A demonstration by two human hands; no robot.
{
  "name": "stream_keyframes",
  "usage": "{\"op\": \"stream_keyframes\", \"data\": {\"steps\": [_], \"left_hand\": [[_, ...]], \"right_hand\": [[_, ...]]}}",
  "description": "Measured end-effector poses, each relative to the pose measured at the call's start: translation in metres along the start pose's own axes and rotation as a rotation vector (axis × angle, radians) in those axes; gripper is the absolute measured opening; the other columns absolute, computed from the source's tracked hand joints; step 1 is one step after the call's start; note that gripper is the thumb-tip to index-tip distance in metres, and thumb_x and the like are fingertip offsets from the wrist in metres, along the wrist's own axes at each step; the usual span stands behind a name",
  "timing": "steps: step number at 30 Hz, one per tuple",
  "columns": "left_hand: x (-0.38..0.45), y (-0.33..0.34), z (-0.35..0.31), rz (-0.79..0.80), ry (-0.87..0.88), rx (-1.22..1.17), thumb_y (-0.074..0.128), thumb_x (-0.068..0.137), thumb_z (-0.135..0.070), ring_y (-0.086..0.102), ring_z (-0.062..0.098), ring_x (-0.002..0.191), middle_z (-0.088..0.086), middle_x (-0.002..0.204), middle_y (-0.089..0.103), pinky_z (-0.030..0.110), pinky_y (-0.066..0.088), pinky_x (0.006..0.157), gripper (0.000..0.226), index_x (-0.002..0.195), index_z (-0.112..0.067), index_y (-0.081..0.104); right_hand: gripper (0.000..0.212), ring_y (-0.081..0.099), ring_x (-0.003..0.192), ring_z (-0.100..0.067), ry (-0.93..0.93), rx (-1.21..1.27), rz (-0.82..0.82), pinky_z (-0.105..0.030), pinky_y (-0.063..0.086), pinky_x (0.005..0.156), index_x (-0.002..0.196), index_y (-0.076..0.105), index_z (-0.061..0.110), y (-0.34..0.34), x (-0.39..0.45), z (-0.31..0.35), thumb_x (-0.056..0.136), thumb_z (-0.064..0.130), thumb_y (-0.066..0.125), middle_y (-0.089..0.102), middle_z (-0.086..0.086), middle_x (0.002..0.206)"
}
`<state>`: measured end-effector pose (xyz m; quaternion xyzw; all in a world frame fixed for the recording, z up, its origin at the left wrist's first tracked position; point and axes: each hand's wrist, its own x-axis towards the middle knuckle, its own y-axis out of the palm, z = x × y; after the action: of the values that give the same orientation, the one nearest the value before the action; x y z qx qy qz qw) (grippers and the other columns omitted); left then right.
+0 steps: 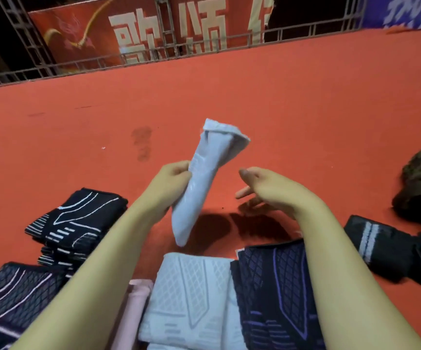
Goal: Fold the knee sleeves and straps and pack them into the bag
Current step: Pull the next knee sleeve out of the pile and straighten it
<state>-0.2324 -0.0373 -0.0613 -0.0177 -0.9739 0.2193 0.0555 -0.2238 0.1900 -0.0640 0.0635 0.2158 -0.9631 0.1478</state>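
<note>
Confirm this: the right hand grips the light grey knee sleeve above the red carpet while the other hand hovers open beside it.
Not quite: it is the left hand that grips the light grey knee sleeve above the red carpet. The right hand is the one that hovers open beside it, holding nothing. The head view shows this.

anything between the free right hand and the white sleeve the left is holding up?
Nothing visible. The open right hand sits beside the light grey-white knit knee sleeve gripped by the left hand; only bare red carpet shows in the gap between them.
</note>
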Motion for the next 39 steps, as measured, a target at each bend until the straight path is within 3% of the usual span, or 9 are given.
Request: {"op": "stream_keyframes", "data": {"steps": [5, 10, 16, 18, 21, 26, 29, 34, 39], "left_hand": [[-0.017, 0.024, 0.015, -0.090, 0.109, 0.069, 0.042, 0.094, 0.006, 0.040, -0.003, 0.053, -0.018, 0.056, 0.051, 0.018, 0.032, 0.052, 0.037, 0.068, -0.014, 0.059], [-0.014, 0.010, 0.026, -0.163, 0.216, 0.202, 0.041, 0.087, -0.008, 0.041, 0.009, 0.060, 0.005, 0.065, 0.056, 0.030, 0.035, 0.056, 0.020, 0.076, -0.010, 0.057], [-0.019, 0.000, 0.021, -0.418, 0.240, 0.218, 0.059, 0.090, -0.011, 0.058, 0.008, 0.079, -0.009, 0.094, 0.064, 0.025, 0.046, 0.077, 0.018, 0.094, -0.028, 0.062], [-0.021, -0.007, 0.013, -0.533, 0.277, 0.016, 0.055, 0.094, -0.018, 0.057, 0.015, 0.062, -0.008, 0.079, 0.062, 0.034, 0.051, 0.064, 0.011, 0.092, -0.025, 0.063], [-0.029, -0.008, -0.007, -0.354, 0.136, -0.522, 0.054, 0.105, -0.027, 0.052, 0.021, 0.044, 0.002, 0.064, 0.054, 0.032, 0.052, 0.045, 0.021, 0.091, -0.013, 0.061], [-0.031, -0.003, -0.014, -0.034, 0.026, -0.694, 0.058, 0.093, -0.060, 0.076, 0.035, 0.083, 0.010, 0.091, 0.068, 0.053, 0.064, 0.082, 0.053, 0.109, -0.011, 0.063], [-0.032, -0.003, -0.010, 0.120, 0.151, -0.646, 0.061, 0.089, -0.060, 0.071, 0.030, 0.115, 0.014, 0.124, 0.070, 0.047, 0.055, 0.104, 0.058, 0.124, -0.014, 0.063], [-0.033, 0.003, -0.003, -0.014, 0.193, -0.328, 0.065, 0.104, -0.026, 0.075, 0.026, 0.103, 0.008, 0.105, 0.076, 0.047, 0.064, 0.086, 0.017, 0.110, -0.013, 0.073], [-0.029, -0.004, -0.006, 0.134, -0.140, -1.014, 0.054, 0.099, -0.003, 0.061, 0.034, 0.111, 0.020, 0.114, 0.064, 0.041, 0.061, 0.094, 0.023, 0.114, -0.002, 0.071]], "right_hand": [[0.046, 0.078, 0.090, -0.025, -0.095, 0.150, 0.031, -0.029, 0.058, 0.068, 0.117, 0.071, 0.023, -0.002, -0.026, 0.041, 0.109, 0.048, 0.033, 0.079, -0.004, 0.105], [0.072, 0.074, 0.076, -0.020, -0.067, 0.198, 0.086, -0.024, 0.051, 0.057, 0.105, 0.075, 0.018, -0.004, -0.033, 0.053, 0.101, 0.072, 0.028, 0.079, -0.004, 0.093], [0.025, 0.064, 0.058, -0.009, -0.224, 0.334, -0.107, -0.017, 0.048, 0.050, 0.090, 0.068, 0.013, 0.008, -0.017, 0.045, 0.107, 0.016, 0.049, 0.068, -0.003, 0.078], [0.021, 0.065, 0.060, -0.009, -0.290, 0.366, -0.262, -0.017, 0.050, 0.052, 0.090, 0.068, 0.012, 0.011, -0.011, 0.042, 0.106, 0.014, 0.054, 0.068, -0.001, 0.075], [0.010, 0.067, 0.074, -0.014, -0.443, 0.382, -0.373, -0.020, 0.056, 0.061, 0.100, 0.068, 0.006, 0.018, -0.008, 0.041, 0.103, 0.013, 0.062, 0.068, -0.006, 0.081], [0.006, 0.067, 0.084, -0.013, -0.655, 0.243, -0.324, -0.041, 0.062, 0.079, 0.097, 0.068, 0.006, 0.025, -0.005, 0.044, 0.100, 0.012, 0.068, 0.073, -0.003, 0.088], [0.004, 0.067, 0.084, -0.014, -0.684, 0.194, -0.250, -0.035, 0.056, 0.080, 0.096, 0.070, 0.005, 0.029, -0.006, 0.043, 0.097, 0.008, 0.071, 0.074, -0.006, 0.090], [0.005, 0.070, 0.081, -0.005, -0.532, 0.017, -0.185, -0.019, 0.053, 0.079, 0.093, 0.069, 0.006, 0.032, -0.003, 0.031, 0.097, 0.008, 0.071, 0.075, 0.006, 0.084], [0.008, 0.069, 0.074, -0.004, -0.399, 0.779, 0.128, -0.026, 0.060, 0.088, 0.109, 0.055, 0.004, 0.033, -0.013, 0.037, 0.105, 0.005, 0.048, 0.071, 0.000, 0.078]]}}
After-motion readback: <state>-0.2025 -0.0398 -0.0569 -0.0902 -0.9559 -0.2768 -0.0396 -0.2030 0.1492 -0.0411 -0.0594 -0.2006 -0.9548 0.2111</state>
